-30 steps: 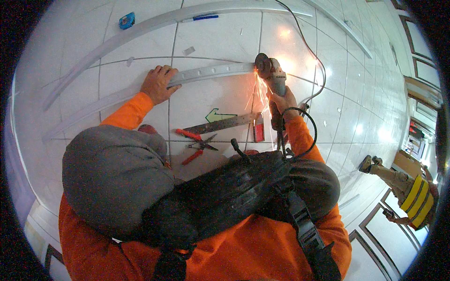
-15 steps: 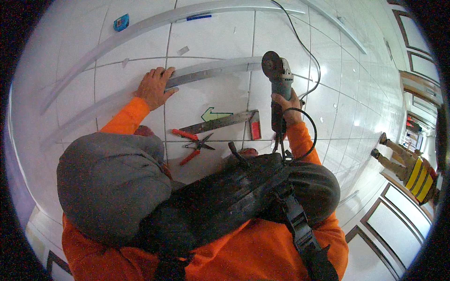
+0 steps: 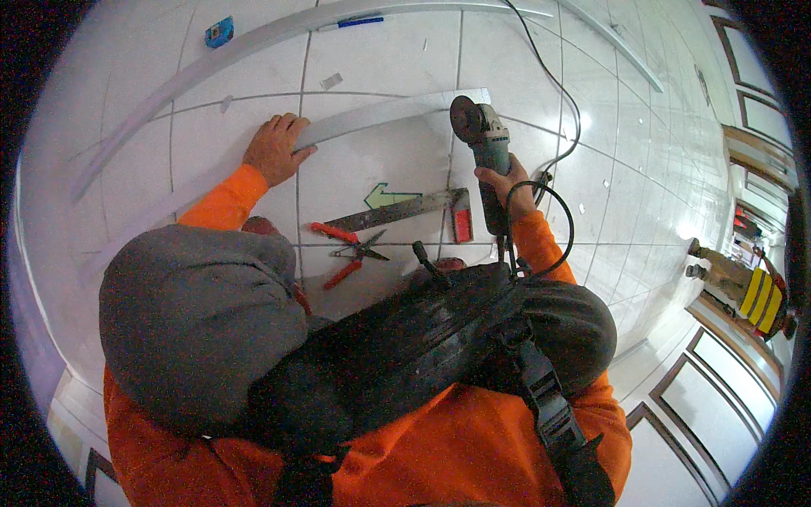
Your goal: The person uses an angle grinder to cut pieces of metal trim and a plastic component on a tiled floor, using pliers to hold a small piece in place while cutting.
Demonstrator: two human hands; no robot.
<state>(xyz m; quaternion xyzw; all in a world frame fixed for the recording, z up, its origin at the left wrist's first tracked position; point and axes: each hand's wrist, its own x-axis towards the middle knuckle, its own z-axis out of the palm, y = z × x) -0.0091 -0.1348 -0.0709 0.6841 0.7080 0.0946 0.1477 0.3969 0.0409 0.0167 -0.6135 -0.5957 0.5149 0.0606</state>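
Observation:
My left hand (image 3: 276, 150) grips the left part of a long pale metal profile (image 3: 380, 117) on the tiled floor, its thumb along the near edge. My right hand (image 3: 511, 183) is wrapped round the body of an angle grinder (image 3: 490, 156). The grinder's dark round disc (image 3: 465, 119) is over the profile near its right end; whether they touch I cannot tell. Nearer to me lie a try square (image 3: 405, 209) with a red-marked handle and snips (image 3: 359, 252) with red grips, opened. A green arrow mark (image 3: 390, 196) shows beside the square's blade.
The grinder's black cable (image 3: 578, 127) loops across the floor at right. Farther off lie a long metal profile (image 3: 245, 42), another strip (image 3: 617, 46), a blue tape measure (image 3: 219, 32) and a blue marker (image 3: 361, 22). A person in a yellow-striped vest (image 3: 760, 296) stands at far right.
The grinder has shifted left in my right hand, its disc now farther in along the profile. The profile has turned, showing a broad pale face. The person at right has moved slightly.

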